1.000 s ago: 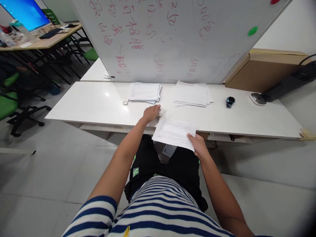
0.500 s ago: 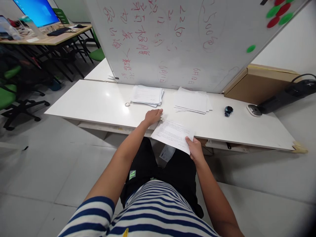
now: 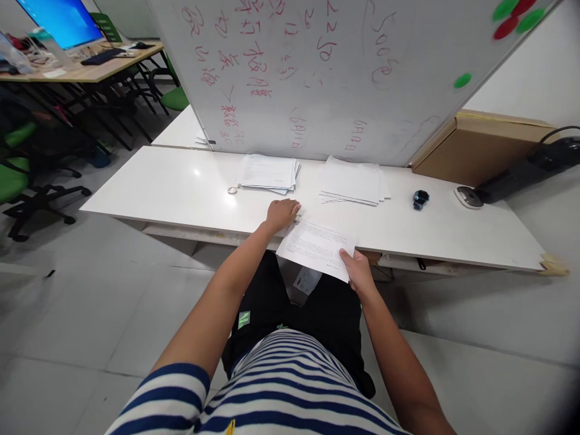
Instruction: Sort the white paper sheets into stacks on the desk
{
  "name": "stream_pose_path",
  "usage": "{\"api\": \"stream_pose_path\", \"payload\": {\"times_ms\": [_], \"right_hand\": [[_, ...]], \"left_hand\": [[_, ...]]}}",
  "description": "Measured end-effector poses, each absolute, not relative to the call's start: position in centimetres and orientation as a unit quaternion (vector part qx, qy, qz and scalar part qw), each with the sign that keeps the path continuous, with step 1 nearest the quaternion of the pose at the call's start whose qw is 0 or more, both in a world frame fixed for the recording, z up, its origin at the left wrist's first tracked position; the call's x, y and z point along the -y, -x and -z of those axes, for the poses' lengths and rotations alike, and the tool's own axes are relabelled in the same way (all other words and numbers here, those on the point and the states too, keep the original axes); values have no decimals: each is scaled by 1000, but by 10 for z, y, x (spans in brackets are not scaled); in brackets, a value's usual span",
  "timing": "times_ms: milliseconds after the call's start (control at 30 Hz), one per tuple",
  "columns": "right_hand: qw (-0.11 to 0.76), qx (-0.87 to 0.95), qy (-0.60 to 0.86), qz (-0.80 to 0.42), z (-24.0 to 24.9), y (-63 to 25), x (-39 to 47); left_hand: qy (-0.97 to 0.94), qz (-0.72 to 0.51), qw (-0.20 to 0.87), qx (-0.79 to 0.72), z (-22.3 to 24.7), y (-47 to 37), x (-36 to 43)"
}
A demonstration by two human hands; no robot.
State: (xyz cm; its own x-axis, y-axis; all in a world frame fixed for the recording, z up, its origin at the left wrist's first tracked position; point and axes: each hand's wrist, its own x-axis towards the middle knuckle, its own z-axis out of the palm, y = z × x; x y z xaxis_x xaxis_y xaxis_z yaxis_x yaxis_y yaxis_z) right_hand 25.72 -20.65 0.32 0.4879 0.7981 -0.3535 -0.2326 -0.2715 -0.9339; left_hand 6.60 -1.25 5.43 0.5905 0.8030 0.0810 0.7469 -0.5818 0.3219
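Note:
A printed sheet of paper (image 3: 315,246) slants over the front edge of the white table. My right hand (image 3: 357,269) pinches its lower right corner, thumb on top. At the sheet's upper left corner, my left hand (image 3: 281,214) is closed, its fingers pressed together; a small metallic thing shows just under them, too small to make out. Behind my left hand lies a stack of printed papers (image 3: 267,172), with a small white ring-shaped object (image 3: 232,190) at its left. A second pile of papers (image 3: 351,181) lies farther right, its sheets slightly fanned.
A whiteboard (image 3: 335,78) with red writing stands behind the papers. On the white table (image 3: 172,187), a dark watch (image 3: 420,199) lies at the right, near a cardboard box (image 3: 480,148) and a black cylindrical device (image 3: 525,172). An office chair (image 3: 13,178) stands on the left.
My left hand has closed a little more over the sheet's corner, and less of the metallic thing shows. The view has shifted slightly. My right hand keeps its hold.

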Motion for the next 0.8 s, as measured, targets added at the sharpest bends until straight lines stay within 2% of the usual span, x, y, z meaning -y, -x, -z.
{"api": "stream_pose_path", "payload": {"times_ms": [333, 533, 667, 800], "right_hand": [[525, 278, 691, -411, 4, -270, 197], [512, 329, 683, -404, -5, -272, 189], [483, 319, 711, -400, 2, -267, 195], [501, 290, 693, -429, 10, -268, 199]], "left_hand": [[-889, -49, 124, -438, -43, -73, 2], [-885, -56, 124, -444, -40, -73, 1], [-879, -58, 144, -450, -42, -72, -1], [-861, -62, 182, -471, -43, -68, -8]]}}
